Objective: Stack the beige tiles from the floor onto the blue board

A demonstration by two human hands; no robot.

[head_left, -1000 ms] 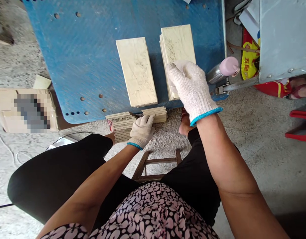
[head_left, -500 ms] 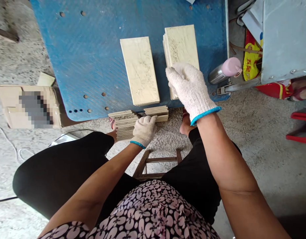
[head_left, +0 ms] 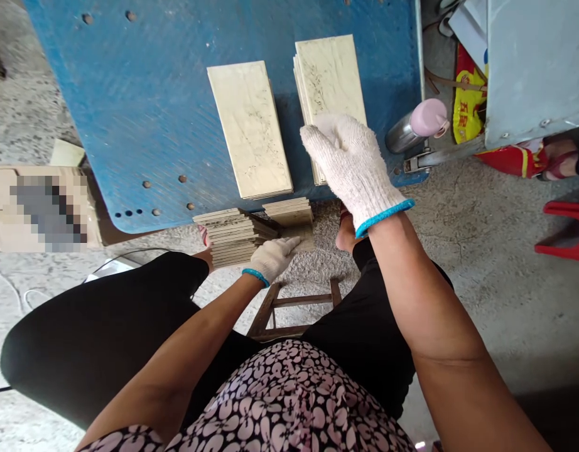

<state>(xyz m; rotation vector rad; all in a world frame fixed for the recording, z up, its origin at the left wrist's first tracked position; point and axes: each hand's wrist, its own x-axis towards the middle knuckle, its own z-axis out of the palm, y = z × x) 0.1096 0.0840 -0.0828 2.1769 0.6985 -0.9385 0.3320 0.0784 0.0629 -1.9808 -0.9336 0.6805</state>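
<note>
My left hand (head_left: 274, 257), in a white knit glove with a blue cuff, pinches a cream tile (head_left: 304, 240) low beside the table edge. Against that hand stands a row of similar tiles on edge (head_left: 233, 238), with a shorter group (head_left: 289, 211) just behind. My right hand (head_left: 343, 154), gloved the same way, is raised over the near end of a stack of marbled cream tiles (head_left: 330, 75). Its fingers are curled toward the thumb; whatever they hold, if anything, is hidden. Left of it lies another tile stack (head_left: 249, 129) on the table.
The blue table (head_left: 152, 113) has round holes near its edges. A steel bottle with a pink lid (head_left: 416, 125) stands at its right corner. A grey panel (head_left: 534, 69), a red stool (head_left: 562, 229) and a cardboard box (head_left: 44, 207) flank it. A wooden stool frame (head_left: 301, 301) shows between my legs.
The tile at my left hand has tipped so its flat face shows, and the left fingers have stretched out along it. My right hand keeps its curled pose. The view has shifted slightly.
</note>
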